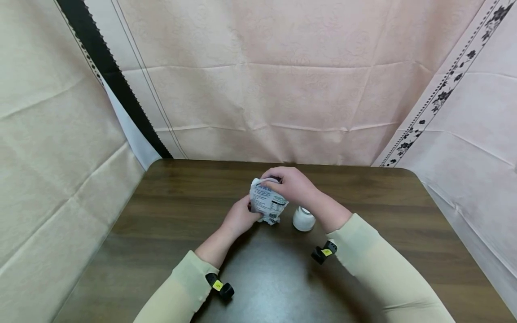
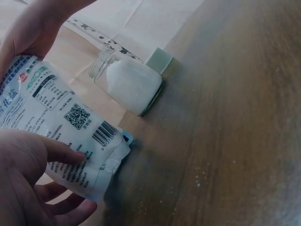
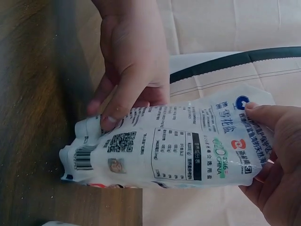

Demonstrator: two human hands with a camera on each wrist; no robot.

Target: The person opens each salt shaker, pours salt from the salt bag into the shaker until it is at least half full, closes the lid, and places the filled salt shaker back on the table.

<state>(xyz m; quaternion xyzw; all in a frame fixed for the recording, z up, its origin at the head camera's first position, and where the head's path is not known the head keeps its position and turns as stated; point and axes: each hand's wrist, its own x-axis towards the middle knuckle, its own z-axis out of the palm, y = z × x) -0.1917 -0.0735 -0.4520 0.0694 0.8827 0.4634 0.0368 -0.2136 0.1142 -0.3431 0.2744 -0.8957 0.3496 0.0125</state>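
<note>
Both hands hold a white printed plastic bag of salt (image 1: 268, 202), upright over the table. My right hand (image 1: 294, 185) grips it at the top, thumb on the printed face in the right wrist view. Lower down, my left hand (image 1: 239, 217) pinches the bag's side, its thumb across the print and fingers behind. Just right of the bag stands a glass jar (image 2: 134, 85) with white salt inside and a bare threaded mouth. Beyond the jar in the left wrist view is a pale green, squarish piece (image 2: 160, 60); the right arm hides that spot in the head view.
Scattered white grains (image 2: 198, 183) lie on the brown wooden table (image 1: 161, 224). Pale cloth (image 1: 262, 98) hangs behind the table's far edge and along both sides. A black camera (image 1: 220, 287) is strapped at each wrist.
</note>
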